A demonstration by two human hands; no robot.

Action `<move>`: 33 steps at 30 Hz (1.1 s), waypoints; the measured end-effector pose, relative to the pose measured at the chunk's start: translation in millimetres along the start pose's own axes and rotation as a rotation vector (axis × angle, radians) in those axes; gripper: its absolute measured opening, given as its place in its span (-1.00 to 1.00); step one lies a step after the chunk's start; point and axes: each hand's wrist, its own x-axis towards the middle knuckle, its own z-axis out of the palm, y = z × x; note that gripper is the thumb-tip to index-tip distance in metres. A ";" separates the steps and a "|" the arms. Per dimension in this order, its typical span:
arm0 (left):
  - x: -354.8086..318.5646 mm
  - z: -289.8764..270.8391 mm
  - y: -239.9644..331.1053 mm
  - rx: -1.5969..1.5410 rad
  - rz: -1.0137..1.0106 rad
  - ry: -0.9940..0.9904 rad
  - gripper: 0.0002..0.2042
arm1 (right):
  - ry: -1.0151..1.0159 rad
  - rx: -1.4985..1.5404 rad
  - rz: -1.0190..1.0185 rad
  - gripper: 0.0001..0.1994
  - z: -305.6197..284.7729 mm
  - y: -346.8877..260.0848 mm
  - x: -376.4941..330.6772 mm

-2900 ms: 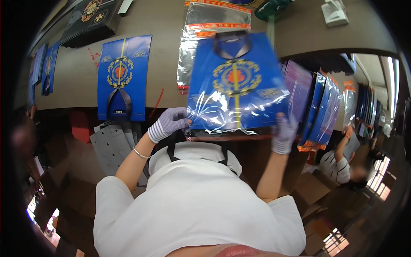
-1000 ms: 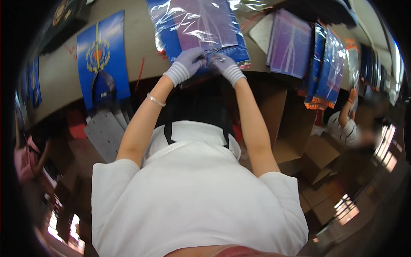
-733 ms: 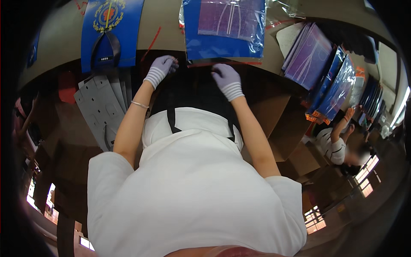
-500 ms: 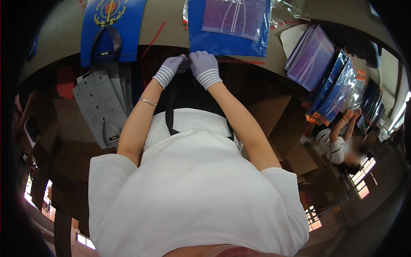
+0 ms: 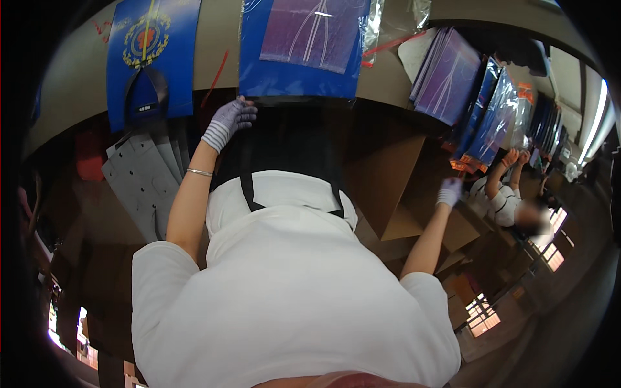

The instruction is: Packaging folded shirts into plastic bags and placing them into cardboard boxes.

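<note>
A flat blue package in a clear plastic bag [image 5: 304,83] lies at the table's front edge, with a purple panel [image 5: 312,32] printed with white lines on it. My left hand [image 5: 231,123], in a pale purple glove with a striped cuff, is at the bag's near left corner. Its fingers are apart, and the thumb side meets or nearly meets the corner. Away to the right, below the hanging packages, is my right hand [image 5: 449,192] in a matching glove. It is small and smeared, so its fingers do not show clearly.
Left on the table is a blue printed sheet [image 5: 150,77] with a dark strap loop. Grey shirt-shaped pieces [image 5: 139,184] hang below it. At the right are stacked purple pieces [image 5: 447,77], bagged blue packages [image 5: 495,123], cardboard boxes [image 5: 381,181] and a co-worker [image 5: 511,200].
My hands, together at the bag's near edge before, are now apart. The right one has swung far to the right and down. The left is at the bag's corner. The whole view has shifted.
</note>
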 end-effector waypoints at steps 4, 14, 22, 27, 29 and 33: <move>1.5 -2.3 -6.3 -0.369 0.123 -0.202 -0.52 | -0.727 0.474 -0.319 -0.66 53.1 -124.1 -97.4; 14.1 -25.1 70.1 -0.683 0.539 -0.227 -0.35 | -1.164 1.045 -0.072 -0.78 27.6 -392.0 -80.1; 15.2 -23.7 72.4 -0.620 0.465 -0.244 -0.45 | -0.379 0.765 -0.382 -0.45 -38.1 -464.8 -52.8; 17.6 -16.3 64.7 -0.503 0.472 -0.128 -0.41 | -0.215 1.156 -0.732 -0.64 -142.7 -368.4 -77.1; 18.4 -12.4 71.4 -0.472 0.464 -0.136 -0.41 | -0.198 1.194 -0.749 -0.69 -199.5 -273.7 -60.5; 23.4 -28.4 73.6 -0.420 0.442 -0.019 -0.40 | -0.005 0.936 -0.440 -0.69 -291.3 -107.7 -25.1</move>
